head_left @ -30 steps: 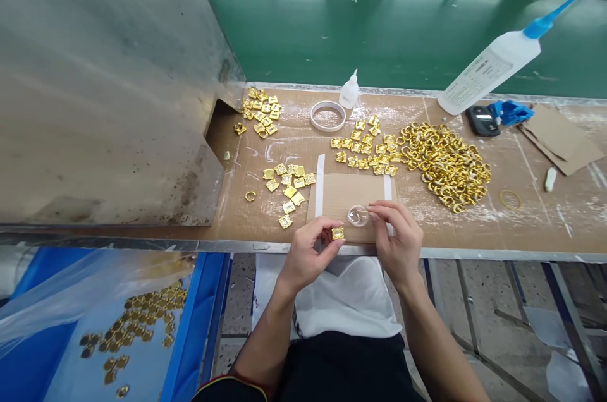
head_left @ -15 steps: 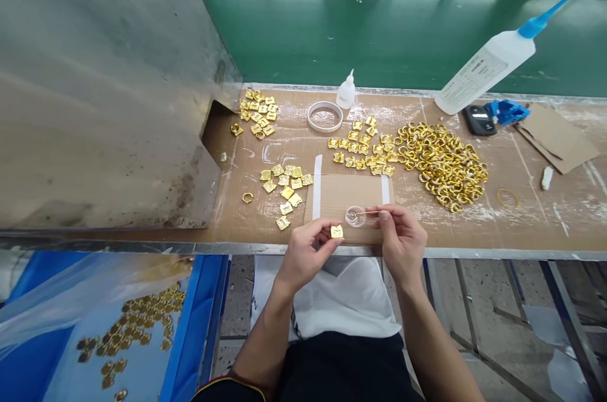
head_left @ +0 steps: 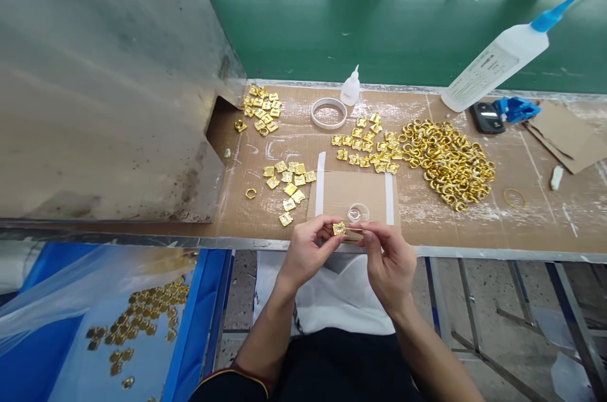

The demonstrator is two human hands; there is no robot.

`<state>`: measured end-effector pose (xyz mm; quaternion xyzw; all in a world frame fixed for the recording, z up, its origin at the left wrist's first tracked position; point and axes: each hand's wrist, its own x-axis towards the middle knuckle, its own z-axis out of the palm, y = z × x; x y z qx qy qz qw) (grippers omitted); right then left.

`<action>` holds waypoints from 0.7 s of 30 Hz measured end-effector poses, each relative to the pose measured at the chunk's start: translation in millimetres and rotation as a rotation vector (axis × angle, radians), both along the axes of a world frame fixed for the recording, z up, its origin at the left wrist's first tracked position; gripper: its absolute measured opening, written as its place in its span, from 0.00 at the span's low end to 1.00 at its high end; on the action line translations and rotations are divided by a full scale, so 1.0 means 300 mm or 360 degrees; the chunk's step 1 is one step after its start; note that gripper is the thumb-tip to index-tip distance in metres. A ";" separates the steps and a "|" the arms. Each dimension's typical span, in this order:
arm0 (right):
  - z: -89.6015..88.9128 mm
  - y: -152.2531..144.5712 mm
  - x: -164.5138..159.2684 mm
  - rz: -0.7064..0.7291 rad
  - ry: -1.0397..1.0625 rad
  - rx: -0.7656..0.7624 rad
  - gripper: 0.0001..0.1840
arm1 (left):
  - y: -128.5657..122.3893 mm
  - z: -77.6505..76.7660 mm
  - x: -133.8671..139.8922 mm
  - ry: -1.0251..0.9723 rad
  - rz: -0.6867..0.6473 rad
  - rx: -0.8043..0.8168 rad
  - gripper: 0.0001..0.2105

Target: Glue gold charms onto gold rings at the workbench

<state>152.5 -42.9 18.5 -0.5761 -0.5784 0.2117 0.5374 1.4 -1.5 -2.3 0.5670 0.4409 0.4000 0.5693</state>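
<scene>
Head camera view: from where I stand, both forearms come up from below and lean in toward each other, bringing the hands together at the desk's [head_left: 441, 234] front edge. The left hand [head_left: 303, 253] is curled, its thumb and fingers narrowed to a pinch on a square gold piece [head_left: 339, 228], which sits up at the fingertips with its patterned face showing. Opposite it, the right hand [head_left: 391, 263] is bent inward at the wrist, thumb and forefinger closed around a thin stick [head_left: 353, 229] that points left; its tip reaches the piece, though I can't tell whether they touch. Just beyond the stick, a small clear dish [head_left: 358, 211] rests on a cardboard pad [head_left: 355, 190]. More gold squares [head_left: 289, 187] lie scattered to the left of the pad, and a heap of gold rings [head_left: 453, 165] lies off to the right.
</scene>
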 end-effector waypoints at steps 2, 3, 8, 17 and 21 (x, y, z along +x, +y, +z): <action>-0.002 0.003 -0.003 -0.0009 -0.0034 0.0001 0.08 | -0.001 -0.001 -0.001 -0.0006 -0.0005 0.0016 0.10; -0.001 0.003 -0.004 -0.0016 -0.0044 -0.0002 0.07 | -0.001 -0.001 -0.001 -0.0009 -0.0004 0.0024 0.09; 0.001 -0.001 -0.008 -0.0028 -0.0043 -0.0017 0.06 | -0.002 -0.003 -0.002 -0.0016 0.0000 0.0048 0.09; -0.004 0.000 -0.015 -0.0025 -0.0036 -0.0033 0.05 | -0.005 -0.011 -0.003 0.0000 -0.0003 0.0056 0.09; -0.004 0.001 -0.018 -0.0036 -0.0042 -0.0026 0.05 | -0.007 -0.014 -0.004 0.0003 -0.0007 0.0069 0.10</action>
